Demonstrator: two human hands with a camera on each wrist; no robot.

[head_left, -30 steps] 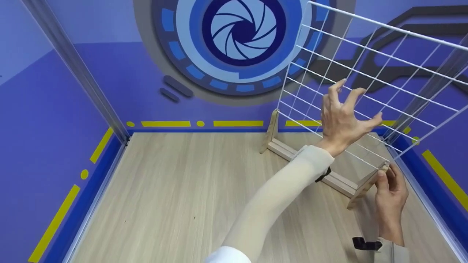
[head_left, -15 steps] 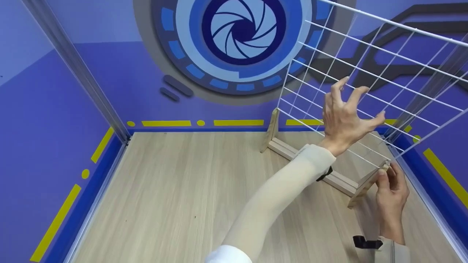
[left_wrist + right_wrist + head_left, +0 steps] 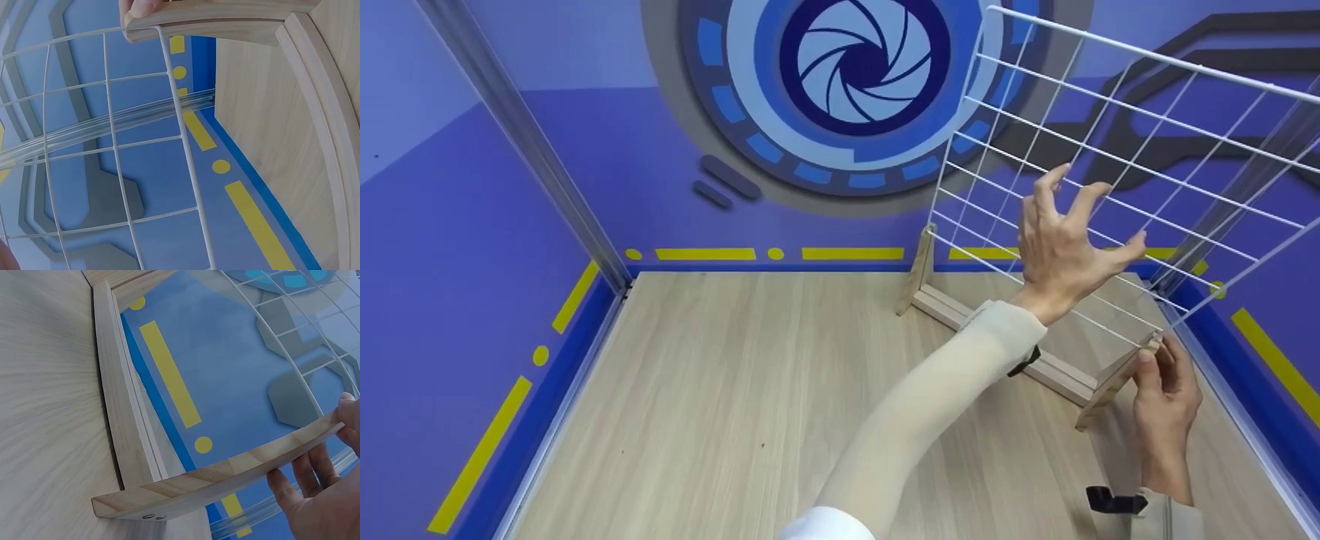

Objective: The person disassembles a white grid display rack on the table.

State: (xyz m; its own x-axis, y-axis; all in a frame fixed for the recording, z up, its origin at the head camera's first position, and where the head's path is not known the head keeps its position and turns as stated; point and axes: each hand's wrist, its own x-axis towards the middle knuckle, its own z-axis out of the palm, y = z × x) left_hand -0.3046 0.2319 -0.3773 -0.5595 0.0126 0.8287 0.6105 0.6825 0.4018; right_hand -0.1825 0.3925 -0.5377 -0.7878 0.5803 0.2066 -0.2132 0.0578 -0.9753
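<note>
Left sleeve (image 3: 919, 409): cream, close-fitting
Left cuff (image 3: 1009, 324): paler, broad
Upper layer (image 3: 831, 525): white, rounded hem
Left wrist piece (image 3: 1024, 362): black, mostly hidden
Right sleeve (image 3: 1179, 519): off-white, seam-like line running lengthwise
Right wrist piece (image 3: 1112, 501): black, blocky, jutting sideways

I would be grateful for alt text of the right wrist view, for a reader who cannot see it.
The right hand grips one end of a pale wooden side piece, near where a white wire grid meets it. A wooden crossbar joins the piece near its other end.
</note>
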